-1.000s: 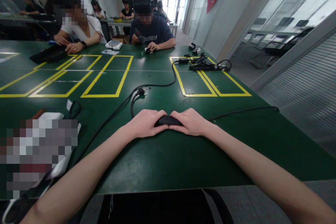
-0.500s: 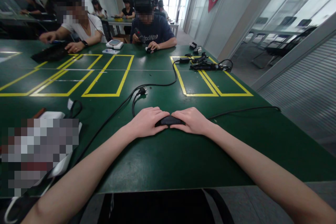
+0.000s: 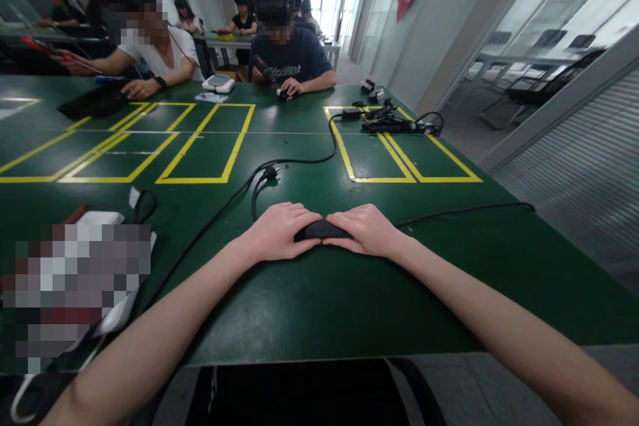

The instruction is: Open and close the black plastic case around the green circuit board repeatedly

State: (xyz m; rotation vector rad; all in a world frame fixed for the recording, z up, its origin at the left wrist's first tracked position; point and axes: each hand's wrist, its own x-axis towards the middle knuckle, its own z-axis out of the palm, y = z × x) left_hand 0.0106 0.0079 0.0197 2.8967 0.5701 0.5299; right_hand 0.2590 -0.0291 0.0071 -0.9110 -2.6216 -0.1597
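Observation:
A black power adapter (image 3: 323, 231) lies on the green table (image 3: 279, 306), straight in front of me in the head view. My left hand (image 3: 282, 233) grips its left end, and my right hand (image 3: 367, 229) closes around the right end. Both sets of fingers partly cover the adapter, and the thumbs are on the near side. From behind my left hand a short black lead runs up to a black plug (image 3: 270, 174) with metal pins. A thin black cable (image 3: 464, 212) comes out past my right hand and trails to the right.
A pixelated white object (image 3: 117, 309) lies at the left. Another long black cable (image 3: 219, 213) crosses the table. Yellow tape outlines (image 3: 224, 180) mark the surface, with bundled black cables (image 3: 394, 125) at the far right. Two people sit opposite, one holding a dark tool (image 3: 264, 68).
My hands and the adapter stay in place. Across the table at left, a person's hand has moved outward and a red object now shows beside it.

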